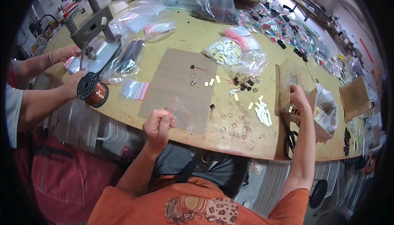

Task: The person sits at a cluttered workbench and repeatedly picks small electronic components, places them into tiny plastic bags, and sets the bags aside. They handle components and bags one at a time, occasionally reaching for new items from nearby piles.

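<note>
Head view: At a yellow workbench [191, 34], a person's left hand [157, 125], at eight o'clock, is closed, thumb against fingers, on the edge of a small clear zip bag [183, 119], which hangs toward seven o'clock above a brown sheet [164, 81]. At three o'clock, the right hand [300, 97] has its fingertips inside a see-through bin [283, 83]; whether they grip anything cannot be told. Loose wire rings [234, 125] lie at four o'clock, pale rectangles [263, 114] at three. The bag looks featherlight, limp and slippery, its thin film easily creased; the red strip along its mouth should offer the surest hold.
</note>
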Motion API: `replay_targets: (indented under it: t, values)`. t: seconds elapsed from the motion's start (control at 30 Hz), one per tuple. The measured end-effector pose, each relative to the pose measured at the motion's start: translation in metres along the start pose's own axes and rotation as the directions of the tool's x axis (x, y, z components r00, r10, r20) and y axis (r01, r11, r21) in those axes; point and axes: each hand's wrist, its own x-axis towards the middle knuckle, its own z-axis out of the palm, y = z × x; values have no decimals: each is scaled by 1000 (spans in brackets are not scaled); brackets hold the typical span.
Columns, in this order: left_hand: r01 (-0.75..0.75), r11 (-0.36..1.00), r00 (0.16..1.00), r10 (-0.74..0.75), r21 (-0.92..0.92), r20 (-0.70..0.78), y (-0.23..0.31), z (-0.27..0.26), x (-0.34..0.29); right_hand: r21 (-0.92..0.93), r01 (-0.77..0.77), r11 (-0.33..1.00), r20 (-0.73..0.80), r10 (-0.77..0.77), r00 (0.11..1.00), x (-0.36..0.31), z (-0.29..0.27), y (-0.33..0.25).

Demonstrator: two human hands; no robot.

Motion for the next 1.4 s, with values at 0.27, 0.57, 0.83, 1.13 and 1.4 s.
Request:
replay_targets:
  t: [0.27, 0.57, 0.83, 1.13, 1.4]
  values:
    - [82, 996, 996, -83, -38, -19, -3, 4, 2, 859, -132, 495, 124, 49, 991, -7, -19, 39]
    - [61, 998, 996, -63, -31, -57, -20, -1, -4, 985, -132, -112, 155, 230, 961, -11, -22, 13]
    - [107, 990, 993, -110, -96, -35, -17, -2, -4, 979, -175, -99, 189, 155, 970, -16, -22, 14]
    - [121, 990, 992, -124, -72, -40, -13, -4, -4, 611, -247, 752, 90, 245, 965, 2, -12, 14]
    - [19, 999, 999, -18, 28, -27, -1, -1, 0, 196, -5, 981, -26, 10, 1000, 33, 13, 21]
